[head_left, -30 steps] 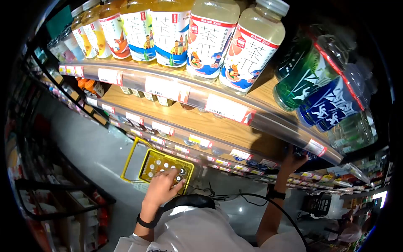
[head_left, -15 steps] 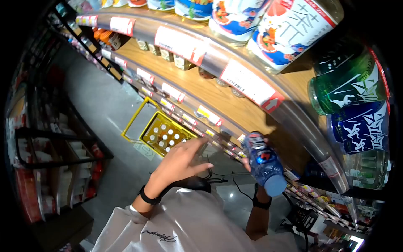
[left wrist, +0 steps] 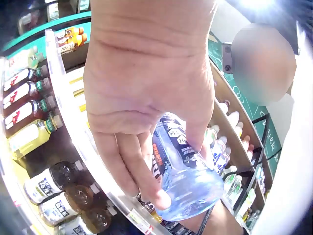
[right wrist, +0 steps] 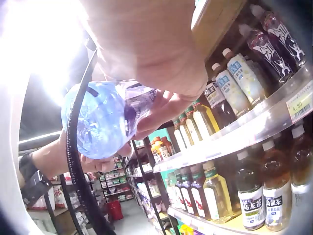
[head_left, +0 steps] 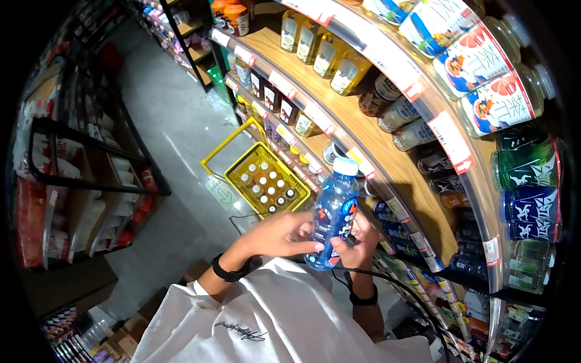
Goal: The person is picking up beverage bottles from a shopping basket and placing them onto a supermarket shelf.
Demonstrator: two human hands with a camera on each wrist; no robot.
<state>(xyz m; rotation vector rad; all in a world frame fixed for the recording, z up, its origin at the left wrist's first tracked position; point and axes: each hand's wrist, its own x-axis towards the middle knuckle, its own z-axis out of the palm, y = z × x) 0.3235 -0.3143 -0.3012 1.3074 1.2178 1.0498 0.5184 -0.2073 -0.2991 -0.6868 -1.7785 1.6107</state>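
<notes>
A clear blue plastic drink bottle [head_left: 331, 218] with a dark label and a pale blue cap is in front of my chest, its capped end pointing away from me. My right hand [head_left: 362, 241] grips it from the right, thumb across its front. From the other side my left hand [head_left: 279, 235] also holds it, thumb tip at the label. In the left wrist view, the left hand's [left wrist: 149, 78] fingers and thumb lie on both sides of the bottle [left wrist: 188, 188]. The right wrist view shows the bottle's base [right wrist: 95, 120] close up.
A yellow basket [head_left: 232, 176] holding several capped bottles stands on the grey floor [head_left: 154, 133] beside the shelves. Curved drink shelves with price tags [head_left: 449, 142] rise on the right. A black-railed rack [head_left: 91, 142] stands on the left. A black cable [head_left: 393, 275] crosses near my right arm.
My right hand has drawn the bottle off a lower shelf and brought it before my chest. The bottle has turned cap-end away, and my left hand has joined it. The head view has swung left.
</notes>
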